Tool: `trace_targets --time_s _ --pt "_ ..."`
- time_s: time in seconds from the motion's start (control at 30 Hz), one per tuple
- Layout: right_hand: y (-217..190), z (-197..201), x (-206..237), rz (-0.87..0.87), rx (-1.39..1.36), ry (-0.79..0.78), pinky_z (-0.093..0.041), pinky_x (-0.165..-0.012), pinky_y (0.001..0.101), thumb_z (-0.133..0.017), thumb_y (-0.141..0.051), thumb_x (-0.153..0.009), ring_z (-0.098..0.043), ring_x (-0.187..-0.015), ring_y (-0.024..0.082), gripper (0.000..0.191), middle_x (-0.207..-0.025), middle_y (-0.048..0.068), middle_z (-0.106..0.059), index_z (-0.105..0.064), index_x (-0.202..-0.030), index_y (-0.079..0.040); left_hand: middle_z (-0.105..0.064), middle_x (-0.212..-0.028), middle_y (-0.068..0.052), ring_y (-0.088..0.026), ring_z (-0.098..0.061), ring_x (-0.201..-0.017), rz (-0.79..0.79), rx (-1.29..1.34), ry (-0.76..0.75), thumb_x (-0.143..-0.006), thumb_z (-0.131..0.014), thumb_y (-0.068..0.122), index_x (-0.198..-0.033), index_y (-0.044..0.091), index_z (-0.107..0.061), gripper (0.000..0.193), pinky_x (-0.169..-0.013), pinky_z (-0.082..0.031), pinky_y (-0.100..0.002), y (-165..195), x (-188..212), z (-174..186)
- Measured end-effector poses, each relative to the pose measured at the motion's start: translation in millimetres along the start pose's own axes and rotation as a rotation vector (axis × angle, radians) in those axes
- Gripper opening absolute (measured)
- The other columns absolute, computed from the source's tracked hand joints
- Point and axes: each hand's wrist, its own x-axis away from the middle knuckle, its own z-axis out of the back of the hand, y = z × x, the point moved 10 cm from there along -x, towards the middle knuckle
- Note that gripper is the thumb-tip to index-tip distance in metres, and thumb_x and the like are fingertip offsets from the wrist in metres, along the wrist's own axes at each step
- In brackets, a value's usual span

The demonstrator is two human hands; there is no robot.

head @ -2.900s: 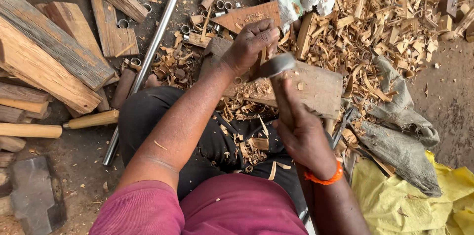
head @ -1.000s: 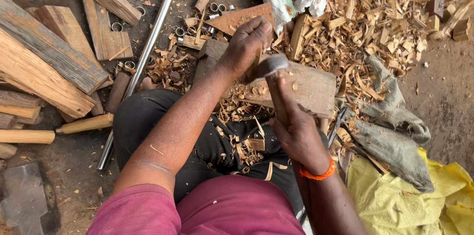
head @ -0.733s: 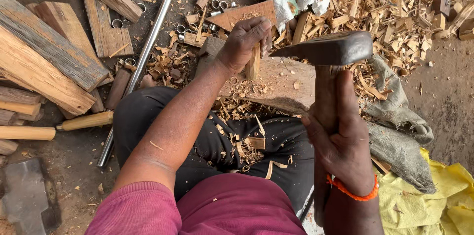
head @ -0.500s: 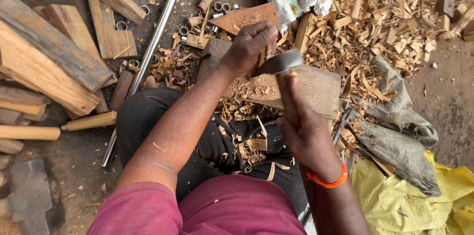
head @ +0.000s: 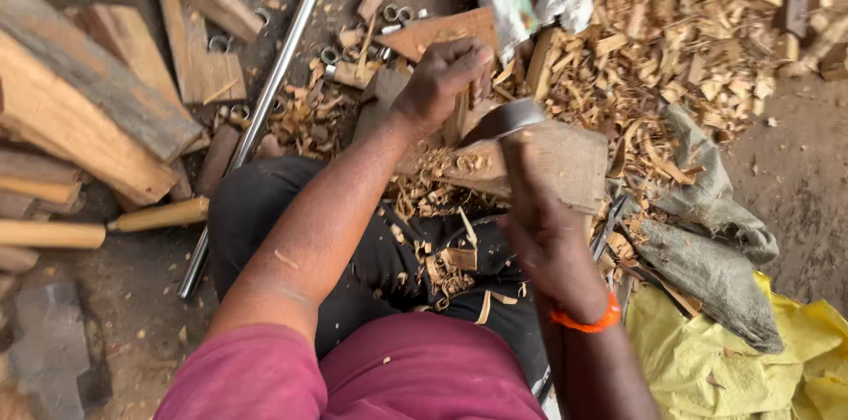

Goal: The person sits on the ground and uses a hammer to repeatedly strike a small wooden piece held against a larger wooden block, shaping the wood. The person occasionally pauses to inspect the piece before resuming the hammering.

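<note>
Looking down from the head camera: a seated person working wood over the lap, on bare ground littered with timber. Heavy split planks [head: 79,111] lie stacked at far left. A wide heap of wood chips [head: 698,40] covers the upper right. A crumpled yellow sheet [head: 751,358] fills the lower right corner, and a grey cloth sack [head: 707,243] lies partly on it; its contents cannot be seen. A long metal rod [head: 265,102] runs diagonally from the top centre down to the left of the person's knee, with two rounded wooden handles [head: 106,224] lying beside its lower end and small metal rings [head: 397,14] scattered near its upper end.

At centre, a flat wooden block [head: 565,159] rests above the lap as a work surface, with curled shavings on it and on the dark trousers below. The left hand [head: 442,80] reaches forward with the arm extended, fingers curled closed around a narrow wooden workpiece [head: 458,120] held upright on the block. The right hand [head: 552,234], wearing an orange wristband [head: 587,321], is clenched around the handle of an adze-like tool; its grey metal blade [head: 503,120] is just beside the workpiece, right of it, at the block's upper edge. Whether blade and wood touch cannot be told.
</note>
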Motion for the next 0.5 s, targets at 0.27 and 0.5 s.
trace_targets --time_s 0.27,0.5 --pt "-32.3 52.4 17.5 0.102 -0.011 0.115 -0.059 -0.081 0.0277 -0.062 0.013 -0.095 -0.067 -0.102 0.013 0.089 -0.160 0.017 -0.053 -0.019 -0.168 -0.010 -0.058 -0.066 -0.002 -0.014 -0.059 -0.063 0.072 0.222 -0.060 -0.104 -0.065 0.039 -0.075 0.010 -0.062 0.041 -0.062 -0.051 -0.032 -6.4 -3.1 -8.2" --pt "-9.6 7.0 7.4 0.077 0.058 0.042 -0.047 -0.107 0.0438 -0.065 0.017 -0.086 -0.054 -0.132 0.035 0.090 -0.158 0.029 -0.048 -0.025 -0.164 -0.004 -0.059 -0.068 -0.001 -0.013 -0.059 -0.062 0.033 0.153 -0.054 -0.106 -0.063 0.042 -0.075 0.013 -0.060 0.043 -0.062 -0.054 -0.034 -8.6 1.8 2.8"
